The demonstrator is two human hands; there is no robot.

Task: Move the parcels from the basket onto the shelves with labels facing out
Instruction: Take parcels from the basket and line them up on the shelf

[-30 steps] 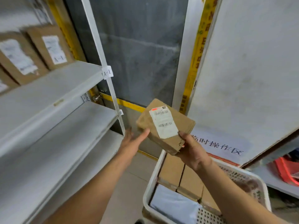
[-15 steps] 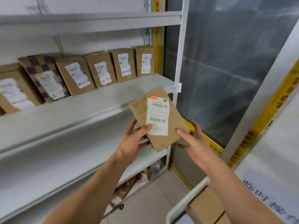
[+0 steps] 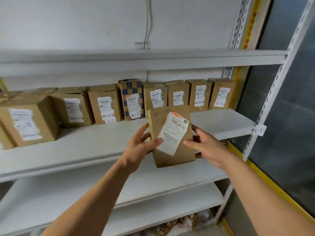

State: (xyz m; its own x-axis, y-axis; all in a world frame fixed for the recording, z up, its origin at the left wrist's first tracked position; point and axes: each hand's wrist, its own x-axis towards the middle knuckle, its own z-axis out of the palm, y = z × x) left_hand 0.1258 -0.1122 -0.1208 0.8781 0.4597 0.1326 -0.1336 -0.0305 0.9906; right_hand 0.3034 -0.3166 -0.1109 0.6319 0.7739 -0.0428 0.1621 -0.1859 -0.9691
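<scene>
Grey cable [image 3: 148,19] runs down white wall [image 3: 68,23].

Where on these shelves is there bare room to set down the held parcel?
Free: the middle shelf in front of the parcel row, toward the A-1 tag; also the shelf below. Crowded: the back of the middle shelf, boxes side by side.

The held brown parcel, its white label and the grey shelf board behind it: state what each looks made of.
Held brown parcel: apparently corrugated cardboard, matte, with scuffed, creased faces and folded edges. White label: printed paper sticker, slightly glossy, its lower corner lifting off the box. Grey shelf board: probably painted sheet metal, smooth and even, fixed to perforated uprights. Both hands grip the parcel.
</scene>
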